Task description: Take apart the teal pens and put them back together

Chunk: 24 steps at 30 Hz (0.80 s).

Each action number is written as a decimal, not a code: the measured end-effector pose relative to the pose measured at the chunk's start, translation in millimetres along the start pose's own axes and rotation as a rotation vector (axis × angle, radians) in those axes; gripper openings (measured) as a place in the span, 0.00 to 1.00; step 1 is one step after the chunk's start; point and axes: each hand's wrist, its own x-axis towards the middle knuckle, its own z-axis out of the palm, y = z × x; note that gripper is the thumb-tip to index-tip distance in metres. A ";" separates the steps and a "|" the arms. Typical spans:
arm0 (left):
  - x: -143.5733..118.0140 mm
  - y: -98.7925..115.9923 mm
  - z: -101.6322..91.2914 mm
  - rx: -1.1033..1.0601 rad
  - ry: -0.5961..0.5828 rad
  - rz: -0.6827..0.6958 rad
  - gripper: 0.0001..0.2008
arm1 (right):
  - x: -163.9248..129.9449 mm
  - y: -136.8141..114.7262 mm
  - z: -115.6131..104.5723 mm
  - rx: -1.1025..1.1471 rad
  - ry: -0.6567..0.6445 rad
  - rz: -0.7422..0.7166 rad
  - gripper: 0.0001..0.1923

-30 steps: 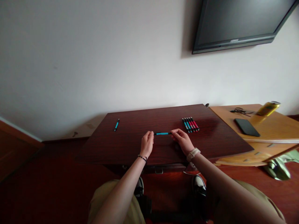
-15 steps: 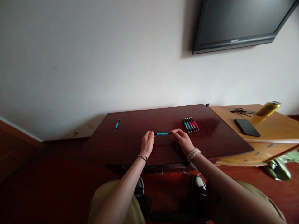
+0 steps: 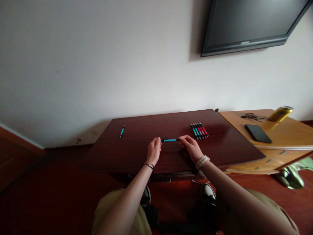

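Head view, seated person at a dark wooden table [image 3: 137, 156]. Both hands hold one teal pen [image 3: 170, 140] level above the middle of the table top, its long axis running left to right. The left hand [image 3: 154, 151] is closed in a pinch on the pen's left end; the right hand [image 3: 192, 147] is closed in a pinch on its right end. Only the teal barrel between the two sets of fingers shows; both tips are hidden, so whether a cap or end piece is on cannot be told.

To the far right of the hands lies a row of pens [image 3: 199, 130], teal and red, side by side and touching, well apart from the held pen. A single teal pen [image 3: 122, 131] lies alone at the far left of the table. Beside the table on the right stands a lighter wooden cabinet [image 3: 288, 137] carrying a dark phone [image 3: 258, 133], a yellow can [image 3: 280, 113] and a tangle of cable [image 3: 250, 116]. A wall-mounted television [image 3: 249, 24] hangs at upper right.

Step in hand, by judgement: working the two ends of one pen against each other, a pull or twist along its axis. The next move would call for a firm two-sided pinch kept in line with the barrel.
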 end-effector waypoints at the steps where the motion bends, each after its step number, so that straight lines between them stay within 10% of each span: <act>1: -0.1 0.2 -0.1 0.002 -0.002 -0.001 0.24 | -0.2 -0.3 0.0 0.000 0.002 0.004 0.21; 24: -0.2 -0.8 -0.3 -0.001 0.017 -0.002 0.22 | 0.1 -0.1 -0.1 0.002 0.012 0.012 0.21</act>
